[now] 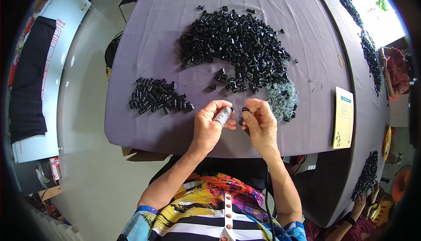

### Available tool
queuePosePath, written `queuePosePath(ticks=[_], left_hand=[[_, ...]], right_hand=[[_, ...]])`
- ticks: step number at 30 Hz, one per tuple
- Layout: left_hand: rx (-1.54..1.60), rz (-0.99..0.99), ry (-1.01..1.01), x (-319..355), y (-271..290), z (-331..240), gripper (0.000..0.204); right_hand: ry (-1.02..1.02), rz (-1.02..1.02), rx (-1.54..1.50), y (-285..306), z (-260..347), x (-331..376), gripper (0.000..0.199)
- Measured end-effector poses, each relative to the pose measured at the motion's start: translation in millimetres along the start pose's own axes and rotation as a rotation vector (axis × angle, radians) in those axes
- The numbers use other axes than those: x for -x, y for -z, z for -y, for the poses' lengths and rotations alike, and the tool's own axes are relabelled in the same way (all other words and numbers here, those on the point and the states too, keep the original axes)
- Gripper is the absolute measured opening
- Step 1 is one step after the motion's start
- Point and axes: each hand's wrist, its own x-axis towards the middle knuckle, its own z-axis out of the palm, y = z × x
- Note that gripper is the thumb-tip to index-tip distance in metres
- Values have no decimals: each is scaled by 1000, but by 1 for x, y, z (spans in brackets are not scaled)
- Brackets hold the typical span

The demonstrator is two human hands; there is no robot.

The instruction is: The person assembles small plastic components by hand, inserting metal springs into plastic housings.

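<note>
Head view: a purple-grey cloth (175, 135), creased here and there, covered the table in the middle of the frame. On it, at upper centre, lay a large heap (232, 43) of small black pieces, with a smaller cluster (153, 94) at centre left and a tangle of clear bits (280, 100) right of centre, touching the heap's lower edge.

The two hands were raised near the table's front edge, just apart, at the centre of the frame. The right hand (263, 124) pinched a black piece (245, 109) between thumb and forefinger, its other fingers curled. The left hand (208, 122) (one digit wore a grey wrap (222, 116)) had its fingers bent and close together; whether they gripped anything I couldn't tell.

A yellow card (343, 118) lay at the table's right edge. Beyond it a second table (370, 118) ran down the right side, bearing a long strip of black pieces (370, 61) and, at lower right, another pile (366, 170) beside a co-worker's hand (359, 202). A bright window (379, 6) filled the upper right. At left, pale glossy floor (92, 83) stretched towards a white panel (66, 10) with black fabric (33, 83) draped over it.
</note>
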Motion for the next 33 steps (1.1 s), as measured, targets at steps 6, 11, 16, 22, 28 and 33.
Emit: queuePosePath(ticks=[6,11,16,22,28,33], left_hand=[[-110,18,-60,2,-1,0,14],[-133,33,-59,1,-1,0,16],[-247,48,-91,1,-4,-1,19],[-318,54,-98,2,-7,-5,20],[-369,109,-105,8,-15,-12,17],[-506,130,-82,6,-19,-18,17]], right_hand=[[56,48,93,1,0,-2,12],[159,57,249,-4,6,-3,9],[219,42,315,-6,10,-5,15],[421,-32,478,-7,7,-4,16],[492,-7,613,-3,10,-3,27],[494,4,628,2,8,0,36]])
